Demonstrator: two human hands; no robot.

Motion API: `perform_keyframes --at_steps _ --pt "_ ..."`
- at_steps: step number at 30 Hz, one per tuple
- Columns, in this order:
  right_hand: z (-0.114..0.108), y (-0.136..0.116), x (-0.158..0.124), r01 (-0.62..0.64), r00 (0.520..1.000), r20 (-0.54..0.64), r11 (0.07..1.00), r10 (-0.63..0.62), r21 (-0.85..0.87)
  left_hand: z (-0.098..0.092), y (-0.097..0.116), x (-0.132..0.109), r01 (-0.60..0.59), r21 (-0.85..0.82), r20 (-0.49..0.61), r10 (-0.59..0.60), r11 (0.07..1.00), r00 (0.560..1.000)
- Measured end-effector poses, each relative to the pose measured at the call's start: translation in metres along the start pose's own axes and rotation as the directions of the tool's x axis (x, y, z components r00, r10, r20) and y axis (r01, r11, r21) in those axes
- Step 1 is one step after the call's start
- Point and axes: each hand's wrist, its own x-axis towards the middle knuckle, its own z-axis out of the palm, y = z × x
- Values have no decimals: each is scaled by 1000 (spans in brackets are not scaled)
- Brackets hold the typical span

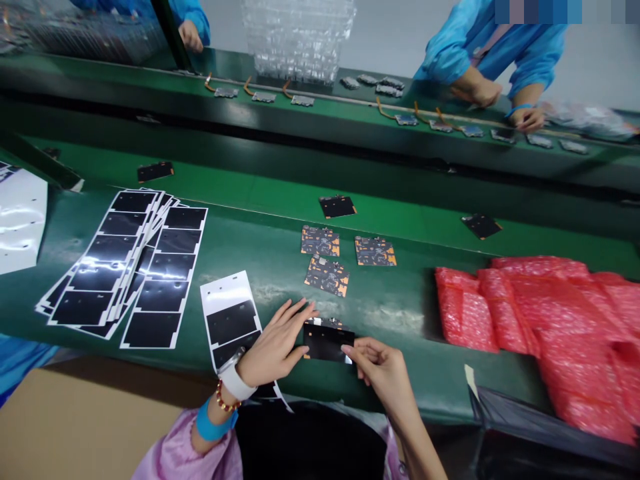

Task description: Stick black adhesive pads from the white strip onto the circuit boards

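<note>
The left hand (277, 340), a white smartwatch (235, 377) on its wrist, lies with its fingers spread, the fingertips just beside a black-filmed circuit board (329, 342). The right hand (383, 368) pinches that board's right edge between thumb and fingers, so the board sits between the hands, on the near edge of a green conveyor bench (400, 320). Under the left hand lies a white liner strip (231, 320), its top section bare and black film panels on the rest. Further left, a fanned stack of liner sheets (125, 267) carries full rows of black panels, so most of the film remains on its liners. Ahead, three circuit boards (327, 276) show their bare black-and-orange faces with no film over them, while three black-faced boards (338, 207) lie further off. To the right is a heap of red bubble bags (530, 307). Beyond, a co-worker's hands (500, 103) work beside a row of modules with orange flex tails (440, 125).
</note>
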Motion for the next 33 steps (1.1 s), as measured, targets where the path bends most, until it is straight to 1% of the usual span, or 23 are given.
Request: perform_keyframes --at_steps 9,12,14,16,19,21,22,24,26,27,31,33 --pt "-1 -4 -1 -22 1000 -9 1000 22 9 1 -3 1 -14 2 -25 14 1000 1000" --pt "0 -6 -1 -18 1000 -8 1000 18 10 1 -2 1 -22 -6 -54 22 1000 998" --pt "0 -6 -1 -11 1000 -4 1000 11 12 2 0 1 -29 -12 -103 27 1000 994" --pt "1 -6 -1 -4 1000 0 1000 4 10 3 2 -1 -40 -15 -186 37 999 982" --pt "1 -8 -1 -8 1000 8 1000 8 2 4 5 -5 -89 9 -334 86 996 939" --pt "2 -11 -1 -16 1000 15 1000 16 5 5 6 -10 -144 50 -373 152 988 915" --pt "2 -12 -1 -19 1000 17 1000 19 11 5 6 -12 -178 87 -353 198 980 914" --pt "2 -13 0 -24 1000 18 999 24 24 6 5 -15 -252 182 -249 292 950 923" --pt "1 -12 0 -27 999 23 999 26 32 7 2 -18 -302 261 -143 346 917 927" --pt "1 -10 1 -28 999 28 999 27 32 8 -1 -19 -313 285 -112 356 906 928" --pt "1 -5 2 -24 998 55 1000 24 -3 10 -8 -19 -306 297 -92 346 905 934" --pt "-1 -5 3 4 997 72 996 3 -90 10 -9 -19 -304 298 -95 345 905 934"
